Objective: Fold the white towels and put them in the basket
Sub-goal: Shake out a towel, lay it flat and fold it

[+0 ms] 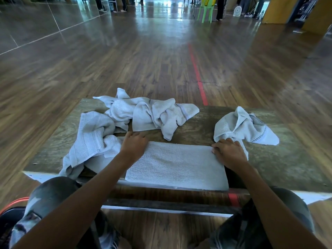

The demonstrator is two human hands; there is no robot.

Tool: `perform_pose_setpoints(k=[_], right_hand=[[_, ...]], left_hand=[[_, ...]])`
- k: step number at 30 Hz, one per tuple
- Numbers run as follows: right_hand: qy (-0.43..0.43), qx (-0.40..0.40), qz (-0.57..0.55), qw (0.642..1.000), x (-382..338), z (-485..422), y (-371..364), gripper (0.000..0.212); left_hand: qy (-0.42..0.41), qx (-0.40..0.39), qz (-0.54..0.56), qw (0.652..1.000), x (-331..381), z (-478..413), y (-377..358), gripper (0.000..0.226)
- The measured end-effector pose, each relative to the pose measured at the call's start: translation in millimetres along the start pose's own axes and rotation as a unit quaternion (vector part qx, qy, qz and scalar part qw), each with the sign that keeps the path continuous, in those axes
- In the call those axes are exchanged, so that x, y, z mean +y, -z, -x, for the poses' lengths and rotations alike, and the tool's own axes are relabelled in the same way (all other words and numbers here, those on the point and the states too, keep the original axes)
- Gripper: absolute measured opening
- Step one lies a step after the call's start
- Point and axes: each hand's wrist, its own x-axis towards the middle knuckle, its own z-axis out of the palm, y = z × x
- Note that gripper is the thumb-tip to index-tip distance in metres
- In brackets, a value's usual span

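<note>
A white towel (177, 165), folded into a flat rectangle, lies at the near edge of a low wooden table (291, 166). My left hand (133, 145) rests on its far left corner, while my right hand (229, 152) pinches the far right corner. Several crumpled white towels (143, 114) are heaped at the table's far left, and one of them (89, 141) hangs over the near left edge. Another crumpled towel (244, 127) sits at the right, just beyond my right hand. The basket (10, 212), dark with an orange rim, shows only partly at the lower left, beside my knee.
A wooden floor with a red line (197, 74) stretches beyond the table. My knees (52, 193) are under the near table edge. Far off stand a green chair (206, 11), a fan (238, 10) and the legs of several people.
</note>
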Motion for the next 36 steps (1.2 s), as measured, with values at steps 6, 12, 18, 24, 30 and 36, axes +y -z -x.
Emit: perform_pose_setpoints(k=[6, 12, 18, 24, 30, 36], right_hand=[[0.020, -0.009, 0.078, 0.997, -4.9, -13.5, 4.5, 0.021], [0.033, 0.047, 0.114, 0.992, -6.1, -13.7, -4.0, 0.010], [0.115, 0.069, 0.030, 0.990, -24.4, -6.9, -7.6, 0.034], [0.080, 0.044, 0.016, 0.996, -16.1, -4.6, -7.6, 0.031], [0.053, 0.074, 0.036, 0.995, -20.9, 0.1, -7.9, 0.025], [0.132, -0.087, -0.056, 0.986, -70.3, 18.4, -23.4, 0.074]], left_hand=[[-0.011, -0.028, 0.013, 0.999, -1.6, -4.5, 5.6, 0.022], [-0.008, -0.023, 0.035, 0.999, 7.5, -9.0, 9.8, 0.039], [-0.040, 0.002, 0.214, 0.976, 36.2, -9.0, -1.9, 0.051], [0.062, 0.052, 0.252, 0.964, 45.9, -16.4, -5.6, 0.010], [0.112, 0.112, 0.213, 0.964, 35.6, -8.2, 4.5, 0.015], [-0.057, -0.104, 0.193, 0.974, 70.8, 32.5, 14.1, 0.080]])
